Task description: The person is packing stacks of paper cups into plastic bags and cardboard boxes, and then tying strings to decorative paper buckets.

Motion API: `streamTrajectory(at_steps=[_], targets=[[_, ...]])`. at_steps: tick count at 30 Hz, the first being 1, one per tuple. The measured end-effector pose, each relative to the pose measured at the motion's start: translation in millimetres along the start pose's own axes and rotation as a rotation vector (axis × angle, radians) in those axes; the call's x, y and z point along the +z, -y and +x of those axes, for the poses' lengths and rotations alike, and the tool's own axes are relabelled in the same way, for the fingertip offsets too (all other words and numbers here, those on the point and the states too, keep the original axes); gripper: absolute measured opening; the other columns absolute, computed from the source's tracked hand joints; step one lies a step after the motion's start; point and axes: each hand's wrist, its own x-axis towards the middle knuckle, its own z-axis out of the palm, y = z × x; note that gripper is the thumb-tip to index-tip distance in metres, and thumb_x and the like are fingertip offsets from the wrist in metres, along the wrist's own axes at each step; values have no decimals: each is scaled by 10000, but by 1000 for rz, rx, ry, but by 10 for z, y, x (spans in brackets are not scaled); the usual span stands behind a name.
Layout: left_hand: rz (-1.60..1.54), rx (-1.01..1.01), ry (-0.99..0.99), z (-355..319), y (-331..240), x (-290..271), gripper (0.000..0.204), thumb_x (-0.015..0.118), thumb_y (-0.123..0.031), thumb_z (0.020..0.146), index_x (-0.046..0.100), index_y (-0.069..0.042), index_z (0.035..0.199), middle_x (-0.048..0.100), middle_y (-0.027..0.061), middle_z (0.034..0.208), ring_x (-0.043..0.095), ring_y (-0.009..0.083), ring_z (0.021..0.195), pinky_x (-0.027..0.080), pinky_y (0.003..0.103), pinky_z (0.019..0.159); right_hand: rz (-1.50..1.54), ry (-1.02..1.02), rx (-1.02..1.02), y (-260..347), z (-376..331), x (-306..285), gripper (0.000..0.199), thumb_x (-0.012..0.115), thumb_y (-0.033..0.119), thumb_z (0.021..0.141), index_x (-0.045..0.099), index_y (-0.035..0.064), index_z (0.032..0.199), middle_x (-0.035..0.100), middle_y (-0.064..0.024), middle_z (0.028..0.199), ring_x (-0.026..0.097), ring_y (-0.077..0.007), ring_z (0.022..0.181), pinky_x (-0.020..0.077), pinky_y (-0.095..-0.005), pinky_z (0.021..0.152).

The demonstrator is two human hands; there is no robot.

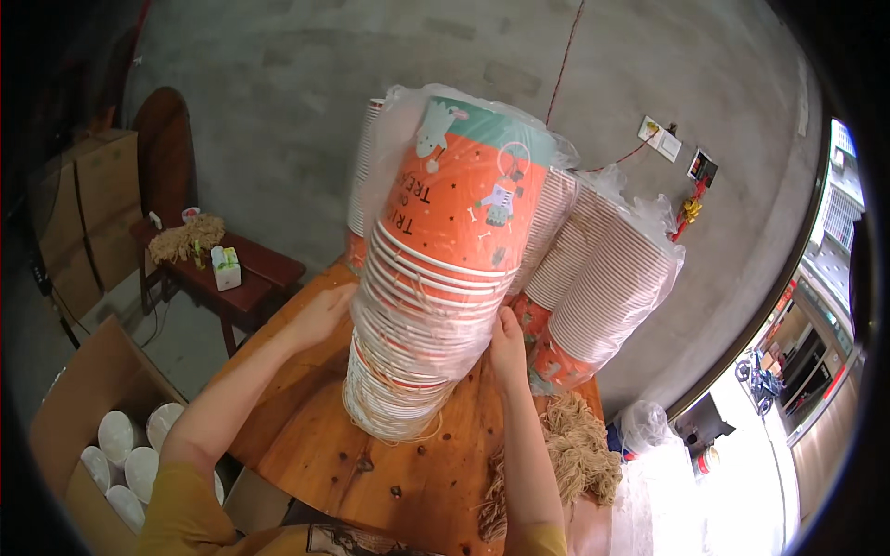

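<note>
Two hands, left hand (324, 313) and right hand (507, 347), flank the stack (445, 278) of cups, one at each side, below the orange top one. Fingertips of both are hidden behind it, so I cannot tell how far open they are or whether they grip. Plastic-wrapped, the stack tilts above the table (306, 454), between the forearms. Behind it, toward the right, stand more wrapped stacks (607, 278); twine (584, 449) lies beside the right forearm. Lower left, a box (79, 389) holds white cups (142, 473).
</note>
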Motion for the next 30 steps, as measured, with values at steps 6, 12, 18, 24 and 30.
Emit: streamTrajectory(at_steps=[6, 12, 18, 24, 30], targets=[[54, -211, -11, -230, 288, 150, 372, 364, -197, 1019, 536, 40, 1248, 609, 136, 1207, 525, 187, 1161, 369, 307, 1012, -268, 306, 212, -573, -132, -232, 319, 468, 159, 972, 519, -9, 1239, 607, -81, 1168, 537, -135, 1028, 430, -273, 887], [-343, 258, -304, 361, -543, -135, 740, 467, -535, 945, 282, -29, 1452, 371, 144, 1444, 312, 237, 1360, 248, 342, 1109, 97, 74, -23, 25, 153, -197, 463, 428, 309, 1002, 406, 38, 1376, 530, -76, 1301, 507, -169, 1147, 396, -316, 968], [-235, 406, -248, 205, -607, 431, 951, 473, -607, 889, 79, 12, 1495, 170, 181, 1538, 141, 268, 1430, 99, 368, 1157, 317, -50, -166, 341, 61, 280, 637, 266, 460, 1025, 180, 28, 1485, 263, -106, 1516, 282, -233, 1374, 226, -353, 1134], [60, 62, 3, -947, 346, 440, 871, 570, -490, 886, 163, -8, 1486, 279, 190, 1496, 252, 286, 1396, 190, 396, 1136, -73, 308, 93, -582, -818, -62, 667, 377, 434, 994, 223, -19, 1459, 304, -149, 1484, 307, -270, 1364, 246, -360, 1111], [-207, 246, -280, -86, -311, -69, 735, 568, -412, 918, 256, -28, 1462, 355, 157, 1461, 321, 239, 1364, 241, 363, 1120, 203, 41, -178, 156, -223, -89, 627, 405, 407, 999, 221, 44, 1477, 329, -131, 1483, 349, -244, 1349, 267, -364, 1115]])
